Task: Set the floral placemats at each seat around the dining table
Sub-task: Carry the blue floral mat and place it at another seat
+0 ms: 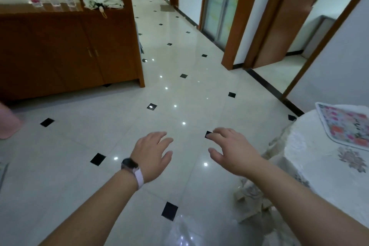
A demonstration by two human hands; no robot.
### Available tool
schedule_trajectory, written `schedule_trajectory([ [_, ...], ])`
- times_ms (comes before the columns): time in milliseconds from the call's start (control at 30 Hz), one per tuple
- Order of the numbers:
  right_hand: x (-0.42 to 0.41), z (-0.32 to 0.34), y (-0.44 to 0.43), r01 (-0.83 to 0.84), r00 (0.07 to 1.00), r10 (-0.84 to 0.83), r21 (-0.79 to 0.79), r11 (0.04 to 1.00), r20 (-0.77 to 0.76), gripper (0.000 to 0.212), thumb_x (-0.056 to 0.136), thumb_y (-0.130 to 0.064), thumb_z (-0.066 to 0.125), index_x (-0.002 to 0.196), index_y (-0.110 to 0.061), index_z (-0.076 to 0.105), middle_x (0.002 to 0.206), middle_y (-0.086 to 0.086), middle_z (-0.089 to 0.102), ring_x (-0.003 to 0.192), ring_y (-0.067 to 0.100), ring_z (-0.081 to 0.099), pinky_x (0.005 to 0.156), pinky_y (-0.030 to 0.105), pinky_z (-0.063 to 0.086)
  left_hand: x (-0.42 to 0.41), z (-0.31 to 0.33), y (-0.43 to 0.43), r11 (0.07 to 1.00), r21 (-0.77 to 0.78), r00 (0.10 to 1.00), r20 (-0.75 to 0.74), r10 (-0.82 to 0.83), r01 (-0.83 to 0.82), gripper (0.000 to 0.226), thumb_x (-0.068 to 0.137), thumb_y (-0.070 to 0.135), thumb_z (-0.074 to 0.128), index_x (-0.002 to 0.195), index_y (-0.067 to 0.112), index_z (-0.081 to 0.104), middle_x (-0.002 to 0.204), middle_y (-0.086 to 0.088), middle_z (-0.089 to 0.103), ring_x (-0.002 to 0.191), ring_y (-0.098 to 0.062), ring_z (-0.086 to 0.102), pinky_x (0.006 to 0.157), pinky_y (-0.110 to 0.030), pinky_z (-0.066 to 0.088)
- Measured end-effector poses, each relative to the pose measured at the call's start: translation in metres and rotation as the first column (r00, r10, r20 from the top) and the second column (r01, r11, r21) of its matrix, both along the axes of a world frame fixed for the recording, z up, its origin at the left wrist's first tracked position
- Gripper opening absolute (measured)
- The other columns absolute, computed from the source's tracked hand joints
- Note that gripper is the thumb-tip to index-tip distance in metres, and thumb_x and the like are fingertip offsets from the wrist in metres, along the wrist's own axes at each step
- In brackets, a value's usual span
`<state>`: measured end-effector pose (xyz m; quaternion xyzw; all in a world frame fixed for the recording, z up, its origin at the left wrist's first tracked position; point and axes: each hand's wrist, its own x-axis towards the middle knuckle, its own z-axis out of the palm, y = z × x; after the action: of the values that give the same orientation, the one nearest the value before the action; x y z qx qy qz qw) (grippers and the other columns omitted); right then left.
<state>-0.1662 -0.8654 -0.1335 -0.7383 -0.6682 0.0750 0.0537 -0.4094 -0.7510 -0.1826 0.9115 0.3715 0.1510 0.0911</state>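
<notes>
You are holding both hands out over the floor, and neither is carrying anything. Your left hand (pixel 151 156), with the watch (pixel 130 164) on its wrist, is spreading wide, and your right hand (pixel 231 152) is hanging loose with its fingers relaxed. The one floral placemat (pixel 347 126) in view is lying flat on the bench (pixel 311 158) at about three o'clock, near the curved edge and well apart from both hands. Most of the bench is falling outside the view, so you cannot tell which seats are lacking a mat.

The tablecloth (pixel 251 201) is draping in loose folds toward the floor at about five o'clock, just beside your right forearm. If a foot or arm is catching it as you turn, it could be dragging the cloth and the placemat off. The glossy floor (pixel 99 126) is also looking slippery.
</notes>
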Motion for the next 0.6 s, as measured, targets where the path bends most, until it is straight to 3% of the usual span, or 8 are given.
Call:
schedule_trajectory([
  [333,0.052,-0.004,0.089,0.165,0.986,-0.166,-0.005,0.986,-0.009,0.045,0.096,-0.041,0.047,0.139,-0.028,0.050,0.141,-0.005,0.050,0.131,0.019,0.043,0.109,0.035,0.032,0.097,0.005,0.106,0.984,-0.083,0.986,0.070,-0.153,0.159,0.051,0.085,0.046,0.036,0.122,0.022,0.061,0.133,-0.003,0.056,0.124,-0.025,0.050,0.098,-0.043,0.039],
  [600,0.154,-0.033,0.186,0.226,0.970,-0.225,0.003,0.974,-0.089,0.046,0.097,-0.040,0.048,0.140,-0.026,0.050,0.142,-0.004,0.049,0.132,0.020,0.043,0.110,0.037,0.033,0.182,-0.005,0.213,0.983,-0.113,0.986,-0.063,-0.153,0.146,0.059,0.082,0.054,0.033,0.130,0.026,0.054,0.141,0.001,0.049,0.131,-0.020,0.040,0.102,-0.040,0.034],
])
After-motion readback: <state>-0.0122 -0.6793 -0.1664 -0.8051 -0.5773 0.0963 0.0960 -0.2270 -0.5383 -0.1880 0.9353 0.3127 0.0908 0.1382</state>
